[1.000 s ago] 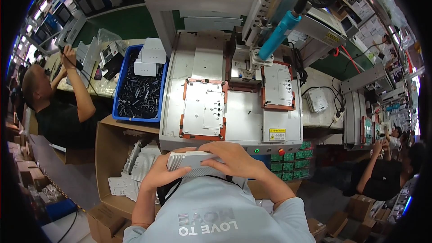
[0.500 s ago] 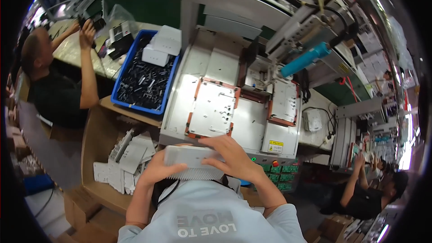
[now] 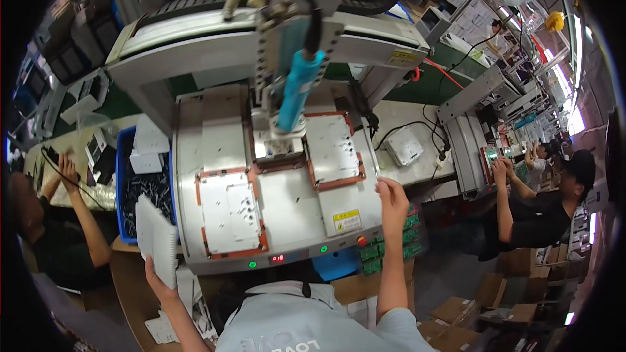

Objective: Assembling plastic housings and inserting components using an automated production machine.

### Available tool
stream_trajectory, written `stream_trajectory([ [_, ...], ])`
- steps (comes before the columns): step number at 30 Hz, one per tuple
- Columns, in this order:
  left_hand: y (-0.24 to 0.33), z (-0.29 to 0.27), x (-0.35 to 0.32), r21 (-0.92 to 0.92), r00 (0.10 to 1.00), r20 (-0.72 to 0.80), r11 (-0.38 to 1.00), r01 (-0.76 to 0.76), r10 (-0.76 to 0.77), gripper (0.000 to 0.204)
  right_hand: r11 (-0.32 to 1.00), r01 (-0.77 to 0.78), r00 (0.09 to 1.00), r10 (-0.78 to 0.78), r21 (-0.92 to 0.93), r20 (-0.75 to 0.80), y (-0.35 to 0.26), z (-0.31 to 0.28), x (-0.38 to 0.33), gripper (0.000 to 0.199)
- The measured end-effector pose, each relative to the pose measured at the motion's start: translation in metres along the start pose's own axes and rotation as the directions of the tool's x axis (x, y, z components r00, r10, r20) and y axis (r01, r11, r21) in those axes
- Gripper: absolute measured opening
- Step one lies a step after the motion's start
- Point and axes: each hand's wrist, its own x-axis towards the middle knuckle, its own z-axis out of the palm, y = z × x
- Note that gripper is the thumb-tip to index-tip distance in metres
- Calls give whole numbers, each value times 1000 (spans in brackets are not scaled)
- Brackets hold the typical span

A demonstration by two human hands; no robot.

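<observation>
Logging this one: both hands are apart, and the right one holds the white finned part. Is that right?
Not quite: the left hand holds the white finned part, not the right hand, as the head view shows. The hands are indeed apart.

White finned housing [image 3: 156,240], tilted steeply

Your hands no longer share the white finned housing [image 3: 156,241]: your left hand [image 3: 158,281] alone has carried it leftward beside the blue bin [image 3: 121,189], while your right hand [image 3: 393,201] has moved out to the machine bed's [image 3: 290,215] right edge.
</observation>
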Motion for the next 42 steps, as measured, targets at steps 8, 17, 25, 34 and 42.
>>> stream_trajectory([
  [8, -48, 42, 8, -161, 957, -215, 960, -230, 193, 27, 972, -202, 977, 191, -122, -91, 148, -51, 21, 24],
  [17, -78, 20, 13, 447, 913, 41, 810, -380, 406, 28, 938, -346, 928, 341, -6, -149, 175, -38, 42, 21],
  [25, -79, 7, 9, 423, 871, -211, 844, -328, 444, 33, 939, -205, 978, 188, -276, -87, 165, -28, 46, 16],
  [34, -94, 82, -3, 416, 654, -641, 898, -144, 401, 35, 894, -211, 977, 192, -395, -88, 160, -29, 47, 17],
  [42, -68, -51, -7, 428, 847, -355, 874, -229, 396, 35, 858, -157, 987, 153, -488, -48, 147, -27, 56, 20],
])
